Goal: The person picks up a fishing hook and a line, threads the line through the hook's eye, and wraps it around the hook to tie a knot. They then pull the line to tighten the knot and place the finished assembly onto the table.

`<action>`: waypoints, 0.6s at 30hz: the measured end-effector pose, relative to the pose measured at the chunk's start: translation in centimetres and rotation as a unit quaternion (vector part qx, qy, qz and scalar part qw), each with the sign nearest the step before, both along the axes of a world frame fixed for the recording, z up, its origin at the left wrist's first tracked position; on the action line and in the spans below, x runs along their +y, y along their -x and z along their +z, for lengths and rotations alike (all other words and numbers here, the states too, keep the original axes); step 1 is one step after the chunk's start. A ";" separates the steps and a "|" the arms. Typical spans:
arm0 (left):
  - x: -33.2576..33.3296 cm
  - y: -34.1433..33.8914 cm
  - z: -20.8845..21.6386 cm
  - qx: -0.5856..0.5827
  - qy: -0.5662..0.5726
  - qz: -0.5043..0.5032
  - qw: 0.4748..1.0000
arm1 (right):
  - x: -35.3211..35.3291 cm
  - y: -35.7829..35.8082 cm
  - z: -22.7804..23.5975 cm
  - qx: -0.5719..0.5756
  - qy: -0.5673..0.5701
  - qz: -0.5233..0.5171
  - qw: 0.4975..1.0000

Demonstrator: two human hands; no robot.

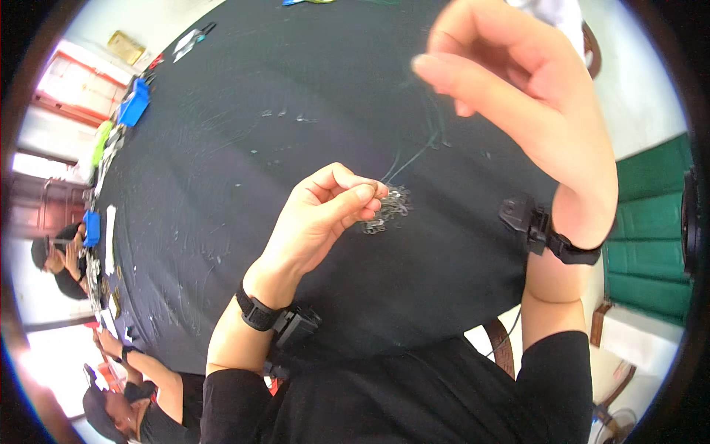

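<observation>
"What is being held closest to the camera?"

"The right hand [547,118] is being held high over the counter [214,163], which is being covered by dark cloth. Its thumb and forefinger are being held close together, but the tips are being blurred, so whether anything is being gripped there cannot be told."

"And lower down?"

"The left hand [314,207] is being held above the middle of the counter. Its fingers [340,176] are being pressed narrowly to the thumb, and thin strands [412,157] are being pinched at the tips."

"Where are the strands being led?"

"Up and away, toward the right hand; their far ends are being lost against the cloth."

"What is being seen beside the left fingertips?"

"A small pile of metallic loops [398,207], which is being partly hidden by them."

"Farther off?"

"A few small clear pieces [282,113] are being scattered across the cloth. At the left edge, a blue bin [134,103] is being supported, and a co-worker [163,374] is being seen at lower left."
</observation>
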State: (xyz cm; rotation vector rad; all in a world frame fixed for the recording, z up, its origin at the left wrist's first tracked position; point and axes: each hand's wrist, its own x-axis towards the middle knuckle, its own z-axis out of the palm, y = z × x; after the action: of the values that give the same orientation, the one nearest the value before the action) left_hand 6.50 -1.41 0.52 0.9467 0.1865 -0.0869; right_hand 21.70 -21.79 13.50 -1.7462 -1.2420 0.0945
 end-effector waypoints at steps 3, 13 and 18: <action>1.1 1.6 1.0 0.004 -0.058 0.055 0.997 | 1.4 0.0 -1.6 -0.130 0.062 -0.103 0.984; 3.2 5.0 1.3 0.008 -0.105 0.119 0.987 | 7.3 4.8 -7.4 0.107 0.103 0.155 0.977; 3.7 5.7 0.4 0.018 -0.122 0.125 0.984 | 8.0 4.8 -9.0 0.003 0.074 0.146 0.986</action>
State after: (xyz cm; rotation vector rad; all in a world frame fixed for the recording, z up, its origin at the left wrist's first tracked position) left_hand 0.76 2.30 0.90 1.1594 0.3542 0.1547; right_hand 16.87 -13.83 4.54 -1.6734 -1.5135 0.3708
